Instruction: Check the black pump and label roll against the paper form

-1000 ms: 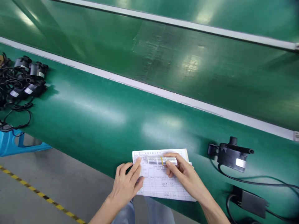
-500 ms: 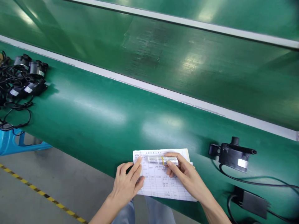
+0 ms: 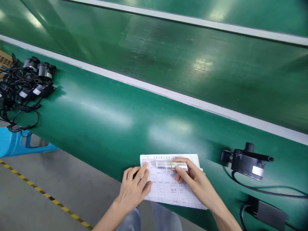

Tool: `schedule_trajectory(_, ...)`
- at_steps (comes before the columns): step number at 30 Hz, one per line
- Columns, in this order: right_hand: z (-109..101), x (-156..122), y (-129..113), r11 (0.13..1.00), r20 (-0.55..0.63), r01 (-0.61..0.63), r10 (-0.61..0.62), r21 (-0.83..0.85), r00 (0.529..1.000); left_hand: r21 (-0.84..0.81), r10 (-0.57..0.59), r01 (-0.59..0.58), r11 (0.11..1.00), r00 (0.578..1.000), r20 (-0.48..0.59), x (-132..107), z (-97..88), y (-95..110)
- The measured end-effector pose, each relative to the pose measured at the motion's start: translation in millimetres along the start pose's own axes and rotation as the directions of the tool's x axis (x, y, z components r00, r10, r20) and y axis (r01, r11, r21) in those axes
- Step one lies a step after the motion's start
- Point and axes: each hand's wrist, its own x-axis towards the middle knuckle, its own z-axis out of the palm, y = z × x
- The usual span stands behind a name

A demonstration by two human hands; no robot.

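Note:
Printed paper forms (image 3: 166, 192) with a table of rows and handwriting lie in a small stack at the bench's front edge. My left hand (image 3: 134, 186) rests on their left side, its fingers stretched out and holding nothing. Across the upper part of the sheets is a slim silvery-white cylinder (image 3: 163, 165) with a yellow band around its middle. My right hand (image 3: 192, 178) grips its right end between thumb and fingers. Small print shows on the cylinder, too fine to read. Whether it touches the paper I cannot tell.
On the green bench (image 3: 101, 128), a black pump-like device (image 3: 247, 163) with a cable stands right of the papers, near a black box (image 3: 267, 213). Several similar devices (image 3: 45, 72) and tangled cables lie far left. A blue stool (image 3: 14, 142) is below them.
The whole view has shifted slightly, so the bench, papers and hands appear a little further right. Both hands keep the same pose, and the right still holds the silvery cylinder.

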Motion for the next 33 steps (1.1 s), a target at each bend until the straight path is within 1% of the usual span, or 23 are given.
schedule_trajectory(5,0,0,0,1.0,-0.001,-0.015,0.015,-0.012,1.0,0.001,-0.008,0.008,1.0,0.999,-0.041,-1,0.4,0)
schedule_trajectory(10,1,-1,-1,1.0,-0.013,0.0,0.0,0.004,1.0,0.006,-0.012,0.012,1.0,0.999,-0.036,-1,1.3,1)
schedule_trajectory(14,1,-6,-3,0.999,-0.014,0.023,-0.023,0.025,1.0,0.018,-0.01,0.01,1.0,1.0,-0.03,1,-1.8,3)
schedule_trajectory(18,-12,-20,5,0.997,-0.013,0.023,-0.022,0.069,1.0,0.028,-0.01,0.01,1.0,1.0,-0.006,5,-9.2,3)
schedule_trajectory(21,-28,-33,20,0.995,-0.073,-0.001,0.009,0.103,0.997,0.034,-0.012,0.011,0.999,1.0,0.01,8,-16.5,1)
schedule_trajectory(23,-38,-40,30,0.99,-0.127,-0.004,0.022,0.141,0.992,0.032,-0.005,0.004,0.999,0.999,0.037,10,-21.2,0)
schedule_trajectory(25,-44,-44,37,0.983,-0.155,-0.004,0.033,0.184,0.987,0.036,0.002,-0.005,0.999,0.998,0.063,12,-24.4,0)
schedule_trajectory(27,-47,-45,40,0.977,-0.163,-0.006,0.042,0.213,0.986,0.045,0.001,-0.004,0.999,0.997,0.073,13,-25.8,1)
schedule_trajectory(33,-50,-43,37,0.976,-0.175,0.026,0.012,0.216,0.984,0.045,0.014,-0.016,0.999,0.999,0.034,14,-22.0,4)
